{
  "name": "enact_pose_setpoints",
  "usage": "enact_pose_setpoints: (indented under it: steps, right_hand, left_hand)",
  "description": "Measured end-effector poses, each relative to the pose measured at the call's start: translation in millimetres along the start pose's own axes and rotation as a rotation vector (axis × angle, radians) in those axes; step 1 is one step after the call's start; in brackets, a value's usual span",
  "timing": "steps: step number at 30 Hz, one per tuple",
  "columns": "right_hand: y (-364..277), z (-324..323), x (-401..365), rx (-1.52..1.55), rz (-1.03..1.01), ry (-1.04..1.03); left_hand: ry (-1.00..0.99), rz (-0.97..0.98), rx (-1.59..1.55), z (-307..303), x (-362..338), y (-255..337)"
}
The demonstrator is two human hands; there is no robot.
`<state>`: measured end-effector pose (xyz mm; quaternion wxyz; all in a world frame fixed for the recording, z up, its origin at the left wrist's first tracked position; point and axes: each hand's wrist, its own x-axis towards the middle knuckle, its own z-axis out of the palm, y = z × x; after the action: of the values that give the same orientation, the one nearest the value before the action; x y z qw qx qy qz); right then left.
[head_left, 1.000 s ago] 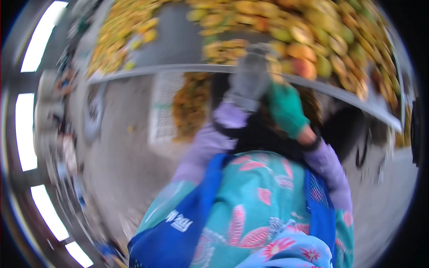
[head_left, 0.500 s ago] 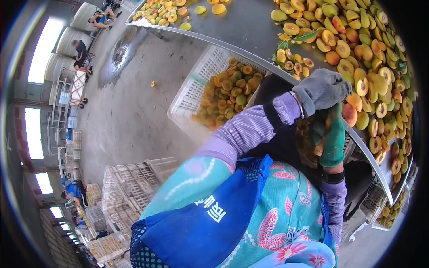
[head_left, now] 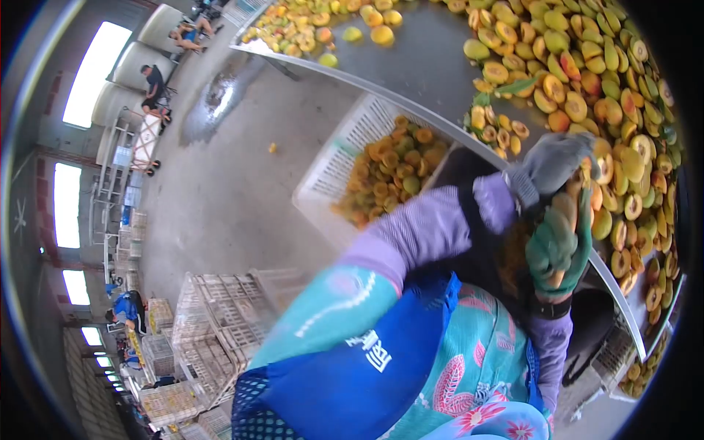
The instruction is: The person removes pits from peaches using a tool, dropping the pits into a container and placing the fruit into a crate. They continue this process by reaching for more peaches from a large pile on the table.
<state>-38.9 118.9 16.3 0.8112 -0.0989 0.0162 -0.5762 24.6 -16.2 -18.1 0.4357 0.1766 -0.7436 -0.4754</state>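
Note:
My left hand (head_left: 554, 163), in a grey glove, is closed at the edge of the metal table (head_left: 440, 55). What it grips is hidden and blurred. Just below it, my right hand (head_left: 559, 238) wears a green glove with bare fingertips. Its fingers are curled, and the hands nearly meet; I cannot make out what they hold. Beyond them, halved yellow peaches (head_left: 576, 106) lie heaped on the table, some with stones showing. A small pile of fruit pieces (head_left: 502, 132) and a green leaf (head_left: 515, 86) lie left of the heap.
A white plastic crate (head_left: 315, 187) of peach halves (head_left: 396, 165) stands below the table edge at left. Stacked crates (head_left: 209, 323) stand on the floor behind it. Another crate (head_left: 612, 359) is under the table at right. Several people, one in black (head_left: 153, 84), are far off.
My left hand has moved slightly up and right. The right hand has risen toward it from below the table edge, its fingers now more visible. The whole view has shifted a little.

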Motion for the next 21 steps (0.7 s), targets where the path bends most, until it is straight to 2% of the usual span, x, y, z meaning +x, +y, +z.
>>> enact_pose_setpoints:
  steps: [1, 2, 3, 4, 5, 6, 7, 8, 9, 11, 14, 15, 18, 19, 20, 21]
  right_hand:
    - [5.2, 5.5, 0.1, -0.004, 0.035, -0.029]
    - [9.0, 8.2, -1.4, -0.009, 0.075, -0.049]
    - [11.3, 6.5, -4.5, -0.002, 0.076, 0.018]
    - [11.8, 2.2, -5.7, -0.114, 0.065, 0.135]
    - [10.9, -3.9, -8.1, -0.228, 0.049, 0.260]
    - [7.0, -8.7, -11.0, -0.346, 0.021, 0.386]
    - [5.1, -7.9, -13.2, -0.492, 0.029, 0.596]
    - [2.5, -13.8, -15.7, -0.552, -0.005, 0.664]
    - [1.0, -21.8, -17.0, -0.613, -0.026, 0.730]
    - [-6.0, -27.1, -14.7, -0.712, -0.054, 0.796]
    - [-14.2, -44.9, -7.6, -0.800, -0.113, 0.839]
    - [-15.6, -52.0, -5.4, -0.810, -0.161, 0.820]
    - [-24.9, -62.7, 4.1, -0.883, -0.249, 0.713]
    - [-28.8, -55.7, 15.2, -1.012, -0.324, 0.688]
    - [-33.5, -51.9, 24.0, -1.137, -0.400, 0.669]
    - [-36.8, -57.1, 23.5, -1.132, -0.329, 0.686]
  left_hand:
    - [0.129, -0.291, -0.388, 0.7, -12.4, 9.2]
    - [0.342, -0.515, -0.705, 1.4, -24.9, 18.2]
    - [0.535, -0.803, -0.897, -24.1, -39.1, 55.0]
    - [0.543, -0.806, -0.863, -48.9, -55.7, 65.8]
    - [0.292, -0.606, -1.174, -95.4, -103.1, 19.3]
    - [0.332, -0.549, -0.745, -128.0, -126.8, 25.0]
    - [0.265, -0.681, 0.230, -153.3, -143.6, 38.1]
    - [0.198, -0.830, 0.873, -171.4, -153.8, 43.3]
    - [0.164, -0.946, 1.195, -181.5, -163.4, 37.8]
    - [0.362, -0.878, 1.298, -196.2, -163.7, 14.6]
    - [0.418, -0.041, 1.414, -211.4, -111.1, -18.4]
    - [0.383, 0.060, 1.398, -207.7, -77.4, -20.1]
    - [-0.024, -0.704, 1.056, -199.6, -25.7, -37.4]
    - [0.093, -0.398, 1.149, -208.2, -40.3, -66.7]
    - [0.064, -0.400, 1.174, -209.5, -34.3, -75.0]
    - [0.026, -0.424, 1.199, -211.1, -35.3, -76.4]
